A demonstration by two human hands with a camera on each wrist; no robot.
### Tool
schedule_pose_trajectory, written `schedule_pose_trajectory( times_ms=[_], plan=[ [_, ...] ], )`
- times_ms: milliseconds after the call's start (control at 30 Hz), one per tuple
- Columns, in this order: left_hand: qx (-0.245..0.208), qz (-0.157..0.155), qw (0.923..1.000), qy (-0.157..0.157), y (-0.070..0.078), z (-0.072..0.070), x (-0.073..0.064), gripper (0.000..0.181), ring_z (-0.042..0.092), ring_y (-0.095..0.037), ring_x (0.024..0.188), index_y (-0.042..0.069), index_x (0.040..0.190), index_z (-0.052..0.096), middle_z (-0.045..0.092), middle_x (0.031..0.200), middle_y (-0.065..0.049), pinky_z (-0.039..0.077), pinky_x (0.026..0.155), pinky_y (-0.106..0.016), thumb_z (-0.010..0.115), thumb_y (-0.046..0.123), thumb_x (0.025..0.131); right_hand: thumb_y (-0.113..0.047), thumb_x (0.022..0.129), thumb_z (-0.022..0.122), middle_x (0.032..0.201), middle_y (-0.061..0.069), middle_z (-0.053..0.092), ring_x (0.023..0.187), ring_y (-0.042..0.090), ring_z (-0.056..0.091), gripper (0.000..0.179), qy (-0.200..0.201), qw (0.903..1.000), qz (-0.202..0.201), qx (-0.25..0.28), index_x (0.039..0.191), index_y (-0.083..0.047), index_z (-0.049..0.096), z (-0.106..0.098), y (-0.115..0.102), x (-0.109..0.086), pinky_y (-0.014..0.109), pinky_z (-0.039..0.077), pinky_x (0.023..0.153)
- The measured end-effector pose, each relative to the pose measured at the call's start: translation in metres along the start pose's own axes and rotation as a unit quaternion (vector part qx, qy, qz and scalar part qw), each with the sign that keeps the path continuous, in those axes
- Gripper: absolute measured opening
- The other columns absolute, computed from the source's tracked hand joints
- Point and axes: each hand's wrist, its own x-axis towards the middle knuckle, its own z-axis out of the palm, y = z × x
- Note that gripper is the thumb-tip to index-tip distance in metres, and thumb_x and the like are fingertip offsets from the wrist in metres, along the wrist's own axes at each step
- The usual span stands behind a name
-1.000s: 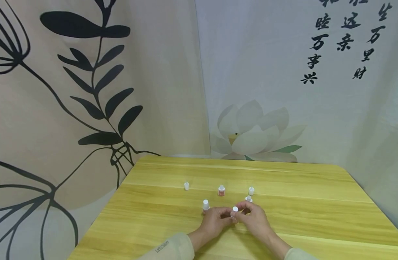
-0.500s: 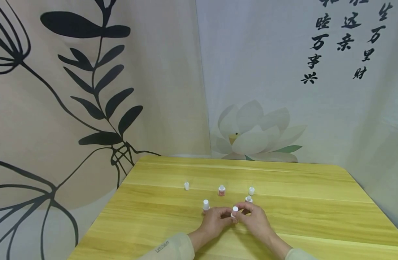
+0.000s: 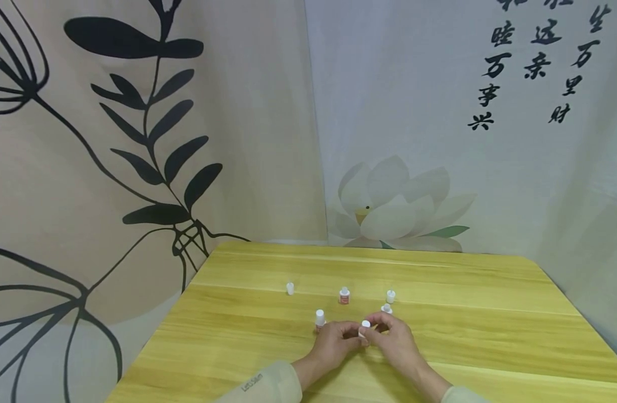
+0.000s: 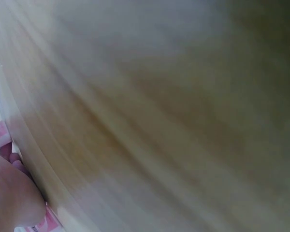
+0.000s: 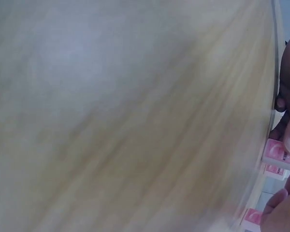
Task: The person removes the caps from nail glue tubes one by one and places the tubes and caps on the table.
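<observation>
Both hands meet over one small white-capped bottle [image 3: 366, 324] near the front middle of the table. From its left side, the left hand [image 3: 333, 342] grips it with thumb and fingers. The right hand [image 3: 396, 340] pinches it from the right, thumb in front, close under the cap; the fingers hide most of the body. In the right wrist view a bottle [image 5: 279, 153] with a pink label shows at a thumb tip. Just behind the left hand stands a capped bottle [image 3: 320, 318], partly covered. Behind the right hand another bottle [image 3: 386, 308] shows only its top.
Farther back stands a bottle [image 3: 344, 296] with a reddish label and a narrow top. Two small white cap-like pieces stand apart on the wooden table [image 3: 248, 319], the left piece [image 3: 290, 289] and the right piece [image 3: 391, 296]. A printed cloth [image 3: 268, 140] hangs behind the table.
The hands and the bottle between them stay in nearly the same place. Only a very slight shift of the whole head view is visible.
</observation>
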Motion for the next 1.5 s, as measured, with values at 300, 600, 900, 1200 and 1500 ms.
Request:
schedule_pose_trajectory(
  times_ms=[300,600,900,1200,1500],
  plan=[
    [0.008,-0.007,0.9999,0.006,0.0032,-0.0011,0.0006,0.018,0.067,-0.005,0.087,0.010,0.102,0.076,0.075,0.093,0.004,0.052,0.079,-0.021,0.077,0.017,0.086,-0.015,0.083,0.080,0.088,0.002,0.064,0.085,0.017,0.057,0.020,0.004,0.9999,-0.012,-0.004,0.100,-0.008,0.071,0.0017,-0.0015,-0.0003,0.026,0.050,0.064],
    [0.013,0.002,0.9999,0.005,0.0014,-0.0001,0.0009,0.017,0.067,-0.003,0.087,0.010,0.101,0.077,0.075,0.093,0.005,0.052,0.079,-0.021,0.077,0.017,0.086,-0.017,0.083,0.080,0.095,0.002,0.064,0.086,0.018,0.057,0.022,0.000,1.0000,0.001,0.007,0.100,-0.009,0.069,0.0005,0.0014,0.0012,0.027,0.050,0.066],
    [0.016,-0.001,0.9999,0.004,0.0016,-0.0008,0.0006,0.017,0.067,-0.005,0.088,0.011,0.102,0.076,0.075,0.094,0.005,0.052,0.080,-0.022,0.077,0.018,0.086,-0.015,0.082,0.080,0.087,0.004,0.064,0.084,0.017,0.057,0.020,0.007,0.9999,-0.004,0.007,0.098,-0.007,0.070,0.0020,-0.0017,-0.0014,0.026,0.050,0.063],
    [0.016,-0.002,0.9999,0.004,0.0023,-0.0006,0.0010,0.016,0.067,-0.004,0.088,0.010,0.101,0.076,0.075,0.093,0.004,0.052,0.080,-0.021,0.076,0.016,0.087,-0.015,0.083,0.080,0.094,0.004,0.064,0.084,0.017,0.058,0.029,0.012,0.9997,0.002,0.019,0.106,-0.003,0.069,0.0042,0.0000,-0.0022,0.025,0.050,0.064],
    [0.020,0.016,0.9997,0.004,0.0026,-0.0004,0.0009,0.015,0.068,-0.005,0.088,0.009,0.101,0.076,0.075,0.094,0.003,0.052,0.080,-0.020,0.076,0.016,0.088,-0.020,0.081,0.082,0.093,0.002,0.064,0.083,0.017,0.057,0.024,0.015,0.9998,0.006,0.012,0.097,-0.009,0.069,0.0027,-0.0014,-0.0026,0.026,0.050,0.065]
  ],
)
